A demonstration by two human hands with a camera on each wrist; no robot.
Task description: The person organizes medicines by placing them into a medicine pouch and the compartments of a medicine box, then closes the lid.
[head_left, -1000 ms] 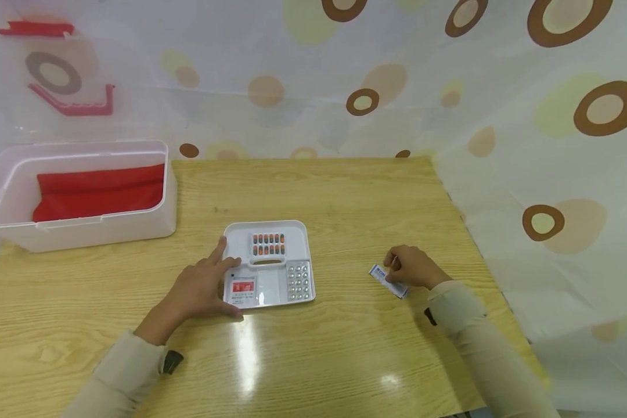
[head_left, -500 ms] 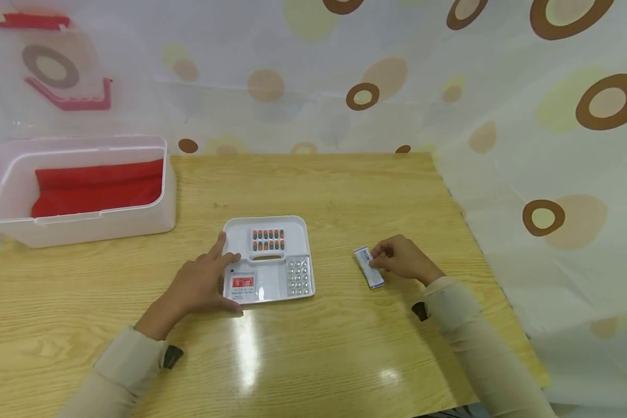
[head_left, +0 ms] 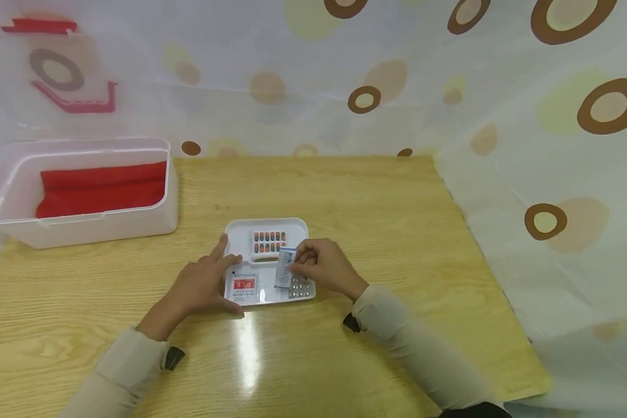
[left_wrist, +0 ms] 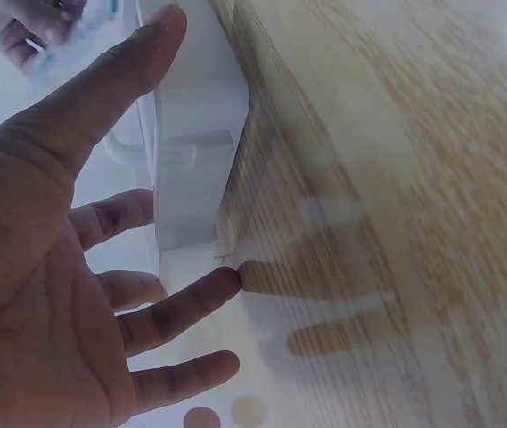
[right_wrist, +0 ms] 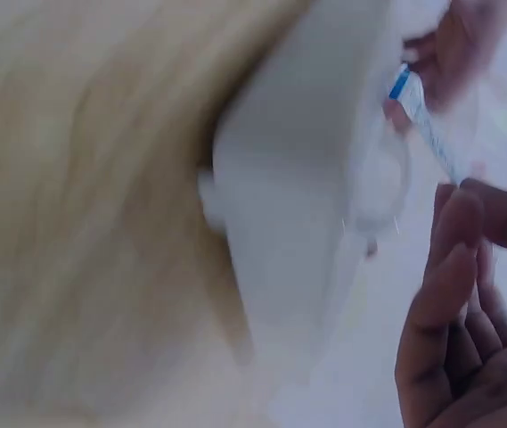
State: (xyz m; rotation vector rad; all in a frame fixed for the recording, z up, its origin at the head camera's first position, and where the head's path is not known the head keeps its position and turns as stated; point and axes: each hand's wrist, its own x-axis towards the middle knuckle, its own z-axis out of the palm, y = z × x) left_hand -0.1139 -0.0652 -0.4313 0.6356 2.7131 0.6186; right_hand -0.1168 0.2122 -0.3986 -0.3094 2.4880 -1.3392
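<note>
A white divided tray (head_left: 269, 293) lies on the wooden table. Its upper compartment holds an orange-and-dark capsule blister pack (head_left: 265, 237); a red-and-white packet (head_left: 244, 284) lies lower left, and a silver blister pack (head_left: 299, 291) lower right, partly covered. My left hand (head_left: 201, 284) rests at the tray's left side, fingers spread, the thumb along the front edge. Between thumb and fingers, my right hand (head_left: 326, 267) pinches a small white-and-blue packet (head_left: 284, 270) over the tray. In the right wrist view that packet (right_wrist: 431, 134) appears edge-on, above the tray's rim.
A translucent plastic box (head_left: 110, 223) with red cloth (head_left: 104, 188) inside stands at the back left. Its raised clear lid has red latches (head_left: 75, 107). A patterned sheet (head_left: 303, 75) hangs behind the table and along its right side.
My right hand has carried the white-and-blue packet left from the table's right part to above the tray, turning it more upright. My left hand has stayed at the tray's left side.
</note>
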